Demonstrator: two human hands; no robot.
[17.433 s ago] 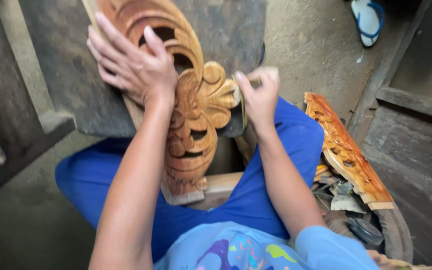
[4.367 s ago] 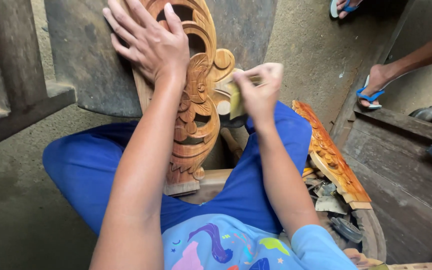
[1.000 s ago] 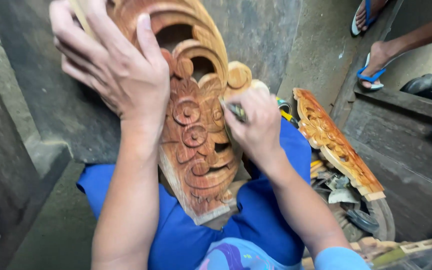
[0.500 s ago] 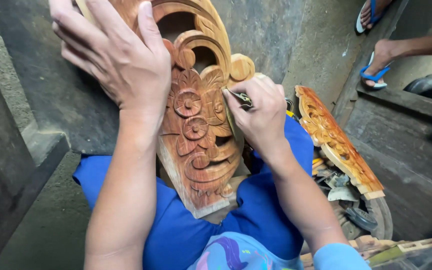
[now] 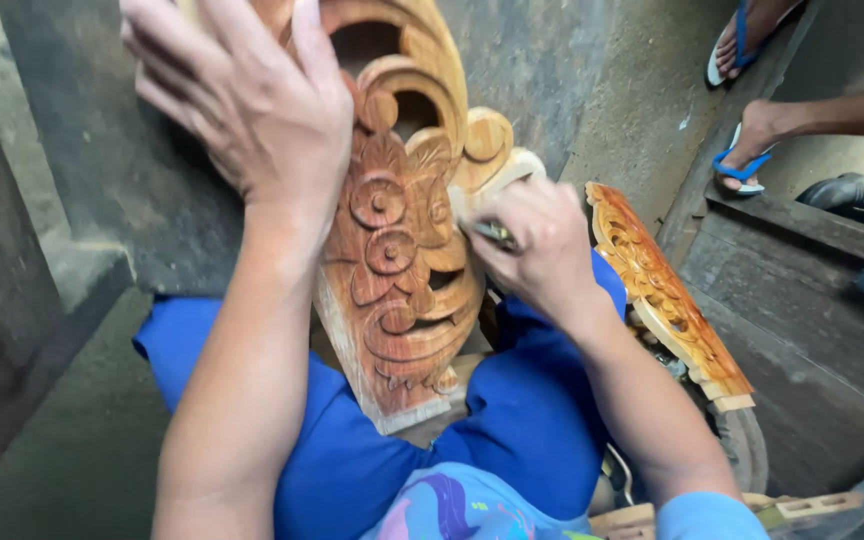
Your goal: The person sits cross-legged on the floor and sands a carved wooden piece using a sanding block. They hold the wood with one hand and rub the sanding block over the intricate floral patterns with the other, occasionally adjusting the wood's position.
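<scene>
Bare concrete floor [image 5: 72,470], grey and dusty, under everything. On it, ahead: a dark, worn slab [image 5: 122,170], with the upper part of a carved wooden panel [image 5: 402,250] leaning against it. Lower end of that panel down between blue-trousered knees [image 5: 522,410]. To the right, a second carved panel [image 5: 662,290] lying slanted over a heap of scraps. Further right, dark wooden boards [image 5: 802,330]. Top right, another person's sandalled feet [image 5: 742,160] on the floor.

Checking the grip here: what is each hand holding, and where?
Left hand steadies the carved wood panel at its upper part; right hand pinches a small folded sheet against its edge.
</scene>
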